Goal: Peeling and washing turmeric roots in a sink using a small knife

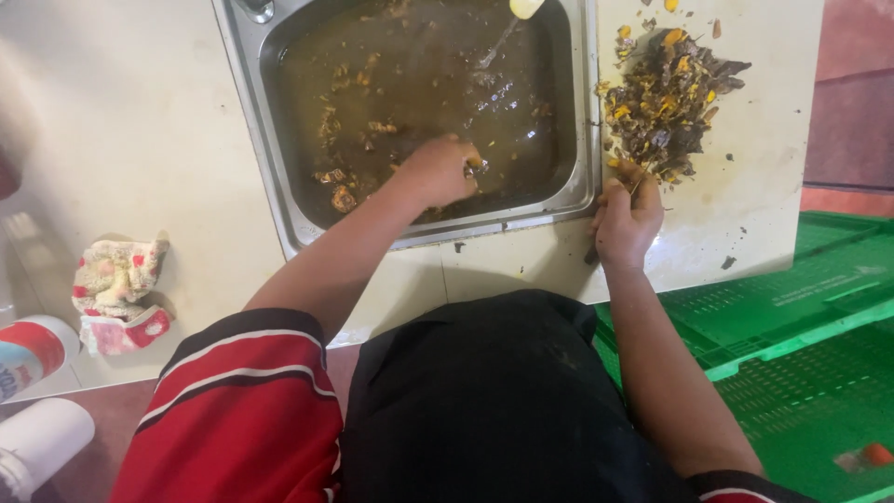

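**Hands at a murky sink and a heap of dark scraps**

The person stands at the table, leaning over a steel sink (279,200) that fills the upper middle of the frame. It holds brown, cloudy water with small orange-brown bits floating in it. The left hand (438,170) is down in that water near the sink's lower edge, fingers curled in around a small dark piece (477,168) at the fingertips; what the piece is, I cannot tell.

The right hand (628,216) rests on the sink's right rim, at the edge of a white board (754,196) in the upper right of the frame. Its fingers are closed narrow around something thin and dark, possibly a handle, though most of it is hidden by the hand. Just above that hand, on the board, lies a pile of dark scraps (666,98) mixed with yellow-orange pieces, with a few flecks scattered around it.

At the left of the frame, well apart from both hands, a crumpled patterned cloth (116,284) sits on the table. Two white containers (37,391) show in the lower left corner. A green plastic crate (801,317) fills the lower right, below the board.
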